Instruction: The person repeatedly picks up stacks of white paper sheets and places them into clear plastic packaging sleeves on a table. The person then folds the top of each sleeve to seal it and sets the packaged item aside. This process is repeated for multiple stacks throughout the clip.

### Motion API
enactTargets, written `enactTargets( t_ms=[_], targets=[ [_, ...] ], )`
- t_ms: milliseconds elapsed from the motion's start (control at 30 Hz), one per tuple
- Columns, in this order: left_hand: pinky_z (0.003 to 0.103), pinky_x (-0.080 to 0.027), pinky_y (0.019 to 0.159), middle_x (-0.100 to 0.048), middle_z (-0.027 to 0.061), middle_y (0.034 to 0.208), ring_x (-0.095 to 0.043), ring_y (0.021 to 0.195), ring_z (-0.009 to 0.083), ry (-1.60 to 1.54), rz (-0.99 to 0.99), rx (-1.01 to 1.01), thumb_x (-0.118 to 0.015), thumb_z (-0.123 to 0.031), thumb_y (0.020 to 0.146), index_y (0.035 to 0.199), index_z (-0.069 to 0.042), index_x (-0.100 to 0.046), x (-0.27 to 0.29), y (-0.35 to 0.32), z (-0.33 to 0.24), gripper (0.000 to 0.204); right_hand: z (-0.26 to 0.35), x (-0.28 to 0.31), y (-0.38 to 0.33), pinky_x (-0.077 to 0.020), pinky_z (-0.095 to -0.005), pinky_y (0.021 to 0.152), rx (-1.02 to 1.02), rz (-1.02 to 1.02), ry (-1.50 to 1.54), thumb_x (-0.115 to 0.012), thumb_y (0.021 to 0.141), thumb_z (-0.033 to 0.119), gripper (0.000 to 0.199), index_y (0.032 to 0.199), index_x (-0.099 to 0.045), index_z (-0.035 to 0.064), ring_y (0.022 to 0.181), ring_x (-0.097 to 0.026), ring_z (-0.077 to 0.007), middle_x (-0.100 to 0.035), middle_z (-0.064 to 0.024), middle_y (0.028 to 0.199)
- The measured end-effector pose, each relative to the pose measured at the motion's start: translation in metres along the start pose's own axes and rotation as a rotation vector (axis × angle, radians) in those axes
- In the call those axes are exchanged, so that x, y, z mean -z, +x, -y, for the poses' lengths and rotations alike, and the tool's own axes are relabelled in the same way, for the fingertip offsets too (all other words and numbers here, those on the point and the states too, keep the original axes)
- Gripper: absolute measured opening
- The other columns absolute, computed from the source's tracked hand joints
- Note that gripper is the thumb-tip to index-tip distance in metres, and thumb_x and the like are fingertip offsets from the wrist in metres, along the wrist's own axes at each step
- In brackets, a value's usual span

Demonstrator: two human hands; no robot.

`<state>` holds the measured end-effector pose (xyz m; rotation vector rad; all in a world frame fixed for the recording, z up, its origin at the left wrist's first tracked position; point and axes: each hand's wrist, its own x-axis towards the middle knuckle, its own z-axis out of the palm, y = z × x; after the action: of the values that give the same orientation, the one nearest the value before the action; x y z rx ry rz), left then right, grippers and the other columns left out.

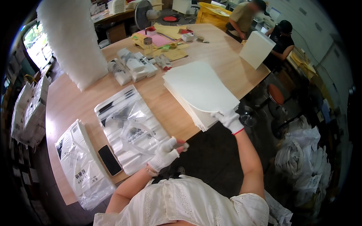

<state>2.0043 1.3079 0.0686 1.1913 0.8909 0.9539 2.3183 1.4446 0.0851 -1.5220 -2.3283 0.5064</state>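
My right hand [229, 119], in a white glove with a red cuff, grips the near corner of the top sheet in a stack of white paper [203, 84]. That sheet's near edge bows up off the ones below. My left hand [166, 153], gloved in white with bare fingertips, is held over the near corner of a pile of clear printed plastic bags [130, 124]. Its thumb and fingers are apart, and nothing shows between them. Left of the bags lies a black phone [109, 160], beside a stack of plastic-wrapped paper packs [83, 162].
A tall white block of stacked sheets [71, 41] stands at the table's far left. Small wrapped bundles [135, 66], a glass jar [148, 47] and yellow papers [171, 54] lie farther back. Two people work beyond the far right edge; a red stool [275, 94] stands at right.
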Motion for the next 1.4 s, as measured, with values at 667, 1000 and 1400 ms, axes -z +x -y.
enactTargets(
  t_ms=[667, 1000, 1400],
  targets=[
    [0.056, -0.019, 0.105, -0.029, 0.0264, 0.135, -0.025, 0.128, 0.0447, 1.217, -0.375, -0.435, -0.071, -0.017, 0.06, 0.13, -0.002, -0.035, 0.018, -0.058, 0.0, 0.08, 0.158, -0.161, -0.088, -0.049, -0.0331, 0.074, -0.062, -0.536, 0.776, -0.065, 0.083, 0.013, 0.035, 0.111, -0.052, -0.0044, 0.088, -0.06, -0.022, -0.06, -0.0146, 0.099],
    [0.043, -0.046, 0.072, -0.058, 0.0149, 0.082, -0.058, 0.077, 0.0291, 0.995, -0.558, -0.489, -0.064, -0.017, 0.071, 0.1, -0.004, -0.054, 0.074, -0.022, -0.003, 0.033, 0.201, -0.135, -0.065, -0.0503, -0.0411, 0.068, -0.209, 0.404, -0.22, -0.059, 0.077, 0.017, 0.019, 0.093, -0.061, 0.0073, 0.078, -0.063, -0.032, -0.062, -0.0138, 0.098],
    [0.039, -0.044, 0.071, -0.054, 0.0119, 0.077, -0.054, 0.074, 0.0277, 1.397, -0.701, -0.41, -0.055, -0.012, 0.078, 0.1, -0.006, -0.054, 0.115, -0.038, 0.127, 0.023, 0.107, -0.238, 0.054, -0.0438, -0.0523, 0.077, -0.17, 0.081, -0.004, -0.041, 0.09, 0.026, 0.045, 0.132, -0.031, 0.0136, 0.092, -0.058, -0.043, -0.058, -0.0267, 0.101]
  ],
)
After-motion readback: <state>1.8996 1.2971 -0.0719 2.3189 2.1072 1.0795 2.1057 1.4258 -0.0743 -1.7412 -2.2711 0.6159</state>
